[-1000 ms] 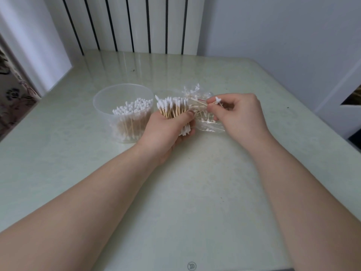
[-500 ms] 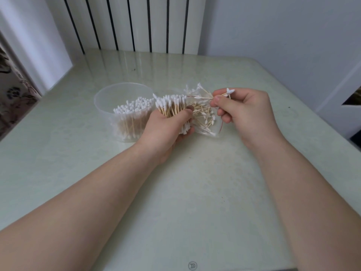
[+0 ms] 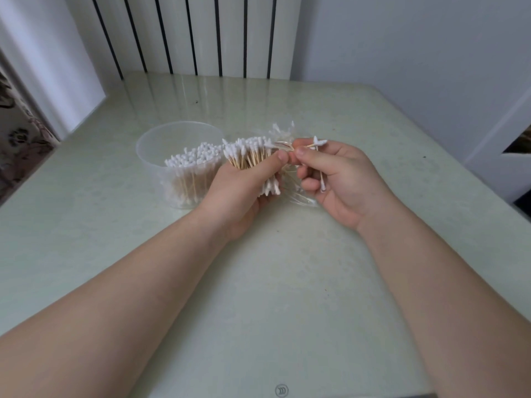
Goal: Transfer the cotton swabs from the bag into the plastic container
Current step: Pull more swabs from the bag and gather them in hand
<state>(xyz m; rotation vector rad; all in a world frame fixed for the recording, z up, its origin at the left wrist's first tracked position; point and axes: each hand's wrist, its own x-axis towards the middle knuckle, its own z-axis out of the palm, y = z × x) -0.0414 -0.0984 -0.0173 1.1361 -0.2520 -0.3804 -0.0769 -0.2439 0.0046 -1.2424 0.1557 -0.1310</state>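
Bundle: your left hand point(image 3: 244, 191) grips a thick bundle of cotton swabs point(image 3: 250, 153), shafts near upright.
Right hand: your right hand point(image 3: 342, 179) pinches a few loose swabs point(image 3: 319, 141) just beside the bundle.
Container: the plastic container point(image 3: 152, 156), partly filled, stands just left of the bundle, nearer your left hand.
Bag: the clear bag point(image 3: 304, 199) lies behind your 2 hands.

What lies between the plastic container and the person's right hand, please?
In the head view, the left hand, gripping a bundle of cotton swabs, lies between them, with the clear bag beside the right hand.
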